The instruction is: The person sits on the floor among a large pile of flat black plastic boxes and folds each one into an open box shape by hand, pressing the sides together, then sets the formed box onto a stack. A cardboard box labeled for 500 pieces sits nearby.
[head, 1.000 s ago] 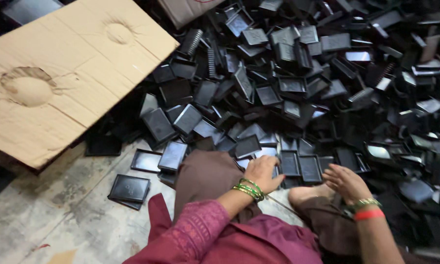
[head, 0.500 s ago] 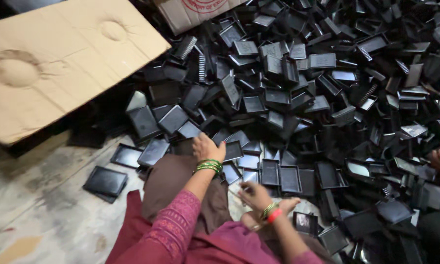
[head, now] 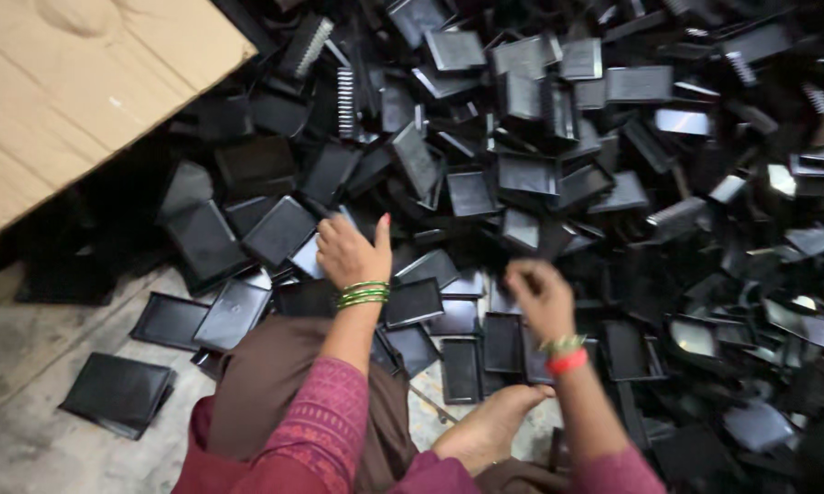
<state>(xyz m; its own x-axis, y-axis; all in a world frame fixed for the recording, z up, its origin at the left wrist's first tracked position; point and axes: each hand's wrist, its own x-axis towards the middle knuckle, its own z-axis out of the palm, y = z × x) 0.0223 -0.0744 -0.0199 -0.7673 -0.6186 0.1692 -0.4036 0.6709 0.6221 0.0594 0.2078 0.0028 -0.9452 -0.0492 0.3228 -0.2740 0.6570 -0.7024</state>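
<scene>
L hand (head: 346, 253) fingers curled on black tray (head: 313, 256) in pile; R hand (head: 540, 295) hovers over trays, fingers loosely bent, blurred.

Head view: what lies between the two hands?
In the head view, flat black rectangular plastic trays lie overlapping on the floor between the left hand and the right hand; no bare stretch shows there.

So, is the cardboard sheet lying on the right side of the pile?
No, the cardboard sheet lies at the upper left, beside the pile of black trays, on the left hand's side.
</scene>
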